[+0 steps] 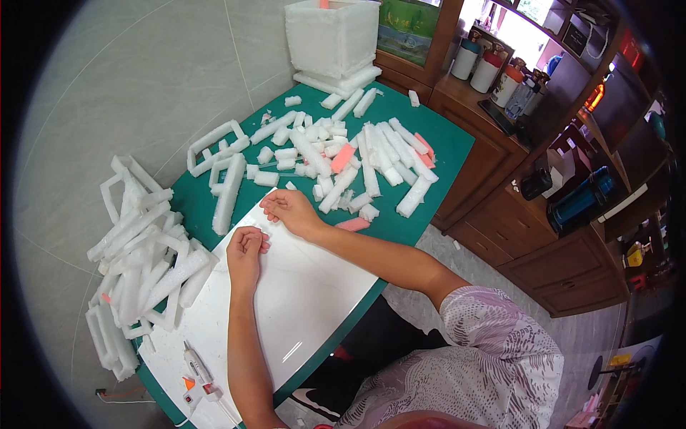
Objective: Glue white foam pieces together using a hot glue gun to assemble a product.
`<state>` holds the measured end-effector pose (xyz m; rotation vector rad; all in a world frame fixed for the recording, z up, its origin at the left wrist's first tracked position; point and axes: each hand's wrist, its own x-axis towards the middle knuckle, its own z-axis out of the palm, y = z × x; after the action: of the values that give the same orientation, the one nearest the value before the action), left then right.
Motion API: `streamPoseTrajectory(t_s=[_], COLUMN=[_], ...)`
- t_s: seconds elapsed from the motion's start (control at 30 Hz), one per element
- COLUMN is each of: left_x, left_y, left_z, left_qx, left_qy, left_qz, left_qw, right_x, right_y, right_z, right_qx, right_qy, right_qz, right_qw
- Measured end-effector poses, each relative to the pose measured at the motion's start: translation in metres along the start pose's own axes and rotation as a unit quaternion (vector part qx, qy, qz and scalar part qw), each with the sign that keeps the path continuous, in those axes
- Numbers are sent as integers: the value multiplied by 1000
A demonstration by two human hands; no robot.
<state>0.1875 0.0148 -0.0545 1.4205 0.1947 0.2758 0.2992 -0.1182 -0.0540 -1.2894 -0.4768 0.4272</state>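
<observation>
left hand: fingers curled | right hand: fingers bent, near left | right forearm: slanting inward

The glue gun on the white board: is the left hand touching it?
Apart: the head view plainly shows bare white board between the left hand and the glue gun.

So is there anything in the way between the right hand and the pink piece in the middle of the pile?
Yes. Loose white foam pieces lie between the right hand and the pink piece, on the side nearest the hand. The pink piece's top shows, though.
</observation>
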Motion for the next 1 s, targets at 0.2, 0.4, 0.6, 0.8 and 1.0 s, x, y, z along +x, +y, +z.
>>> streamPoseTrajectory(t_s=[0.2,0.4,0.6,0.8,1.0], left_x=[1,0,-2,0,0], left_y=[-1,3,3,2,2], left_z=[0,2,1,1,1], left_qx=[-1,1,4,-1,-1], left_qy=[-3,2,4,-2,-1], left_qz=[4,0,0,3,2], left_qw=[1000,1000,1000,1000,1000], right_x=[0,-2,-2,-1,0], right_y=[-1,-4,-3,-5,-3], right_z=[0,1,3,1,1], right_qx=[7,1,13,16,32], right_qy=[-8,1,-8,-5,5], right_qz=[-11,2,-3,-14,5], right_qw=[1000,1000,1000,1000,999])
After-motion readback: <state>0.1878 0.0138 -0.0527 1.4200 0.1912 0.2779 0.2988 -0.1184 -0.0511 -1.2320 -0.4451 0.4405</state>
